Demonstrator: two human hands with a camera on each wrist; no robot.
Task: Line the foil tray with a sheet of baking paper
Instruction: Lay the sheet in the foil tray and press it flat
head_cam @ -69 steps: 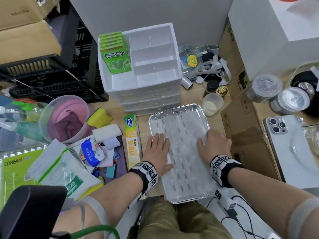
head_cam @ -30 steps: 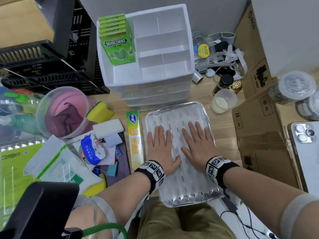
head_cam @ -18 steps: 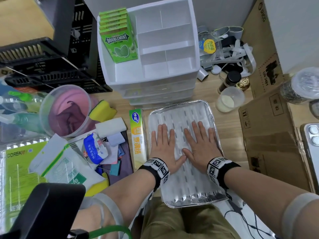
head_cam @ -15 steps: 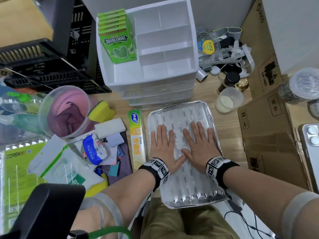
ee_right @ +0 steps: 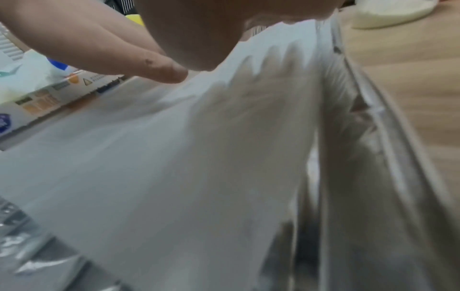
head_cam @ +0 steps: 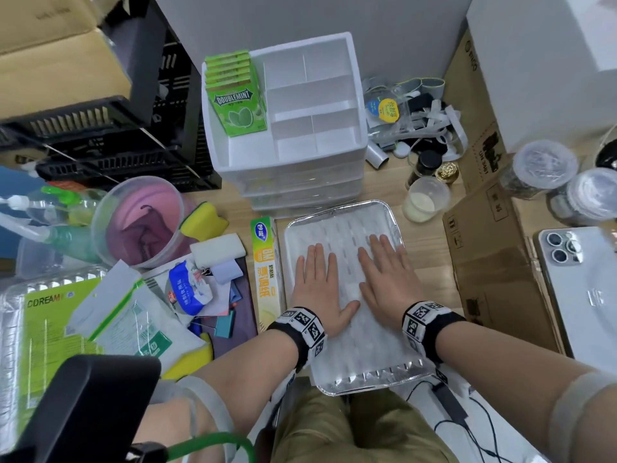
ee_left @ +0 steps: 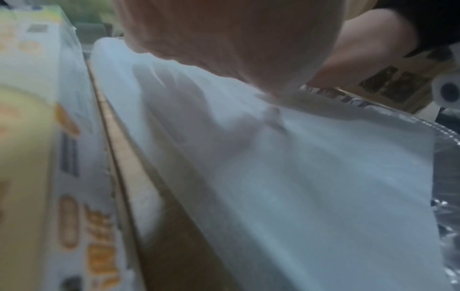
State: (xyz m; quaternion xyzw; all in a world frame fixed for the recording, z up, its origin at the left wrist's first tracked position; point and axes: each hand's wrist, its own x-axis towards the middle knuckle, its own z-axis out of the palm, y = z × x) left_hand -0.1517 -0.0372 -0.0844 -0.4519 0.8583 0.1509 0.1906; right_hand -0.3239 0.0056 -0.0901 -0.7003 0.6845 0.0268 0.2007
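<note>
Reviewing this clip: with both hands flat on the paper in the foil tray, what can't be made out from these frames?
- Baking paper under the left hand and right hand: hidden by the palms in the head view.
- Fingertips: out of view in both wrist views, where the palm heels block them.
- Foil tray, near-left corner: covered by the left wrist in the head view.
- Print on the paper box: too small in the head view, blurred in the left wrist view.

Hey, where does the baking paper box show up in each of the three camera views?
Head: the box lies lengthwise just left of the foil tray.
Left wrist: it fills the left edge, blurred.
Right wrist: a strip of it shows at the left, beyond the paper.
Shared landmark: the tray's paper-covered left side beside the box.
</note>
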